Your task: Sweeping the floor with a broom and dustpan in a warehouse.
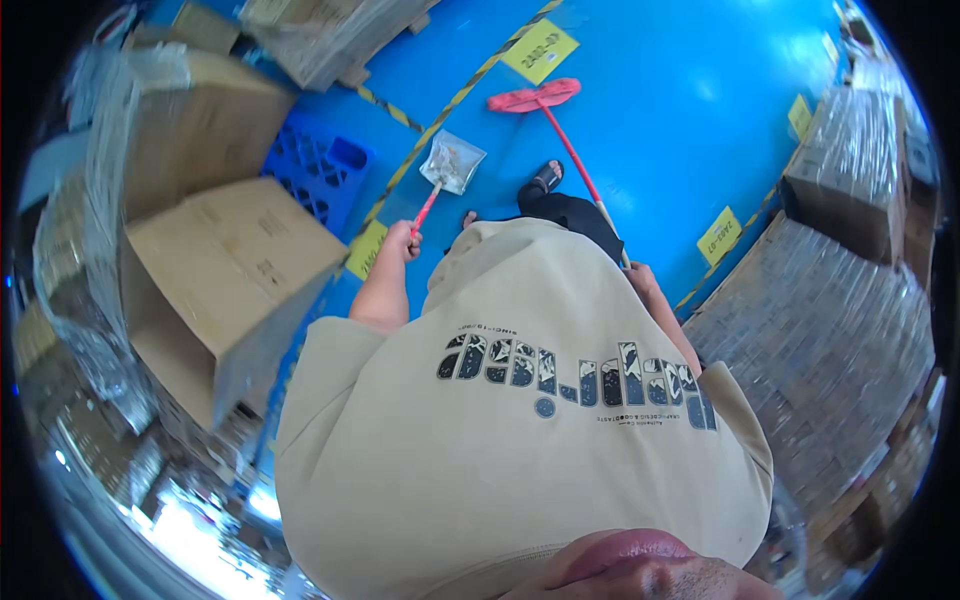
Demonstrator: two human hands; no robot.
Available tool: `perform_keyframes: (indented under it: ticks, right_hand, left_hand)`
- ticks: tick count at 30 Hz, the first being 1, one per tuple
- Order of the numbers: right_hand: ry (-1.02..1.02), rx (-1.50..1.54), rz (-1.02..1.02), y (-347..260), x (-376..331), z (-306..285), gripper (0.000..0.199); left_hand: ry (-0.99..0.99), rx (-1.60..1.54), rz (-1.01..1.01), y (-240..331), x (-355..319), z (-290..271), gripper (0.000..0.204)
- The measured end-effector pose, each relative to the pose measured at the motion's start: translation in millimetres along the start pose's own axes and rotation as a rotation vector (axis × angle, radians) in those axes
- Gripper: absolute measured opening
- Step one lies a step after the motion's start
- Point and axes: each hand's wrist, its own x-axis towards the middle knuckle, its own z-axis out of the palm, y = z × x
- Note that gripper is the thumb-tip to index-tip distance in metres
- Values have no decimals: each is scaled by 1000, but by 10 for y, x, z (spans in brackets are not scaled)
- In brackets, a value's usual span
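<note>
My left hand is closed around the red handle of a dustpan. The pan is pale and holds some light-coloured debris, hanging over or resting on the blue floor; I cannot tell which. On the other side, my right hand grips the lower end of a long broom handle, red for most of its length and pale near the hand. The broom's wide pink-red head is out ahead on the floor, to the right of the dustpan and farther off. My right fingers are partly hidden.
Cardboard boxes and a blue plastic pallet stand at the left. Film-wrapped stacks line the right. Yellow-black tape and a yellow floor label mark the blue floor. My sandalled foot is close by.
</note>
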Motion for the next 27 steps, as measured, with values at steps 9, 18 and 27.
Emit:
perform_keyframes:
  ticks: [9, 18, 27]
  right_hand:
    - [151, 49, 17, -401, 410, 47, 39]
    - [165, 268, 74, -1347, 690, -296, 37]
    - [126, 170, 191, -2364, 1162, -906, 38]
  left_hand:
    - [-9, 116, -103, 1633, 272, 704, 9]
    - [-31, 287, -34, 2586, 400, 1371, 9]
    - [8, 499, -73, 3399, 770, 2353, 9]
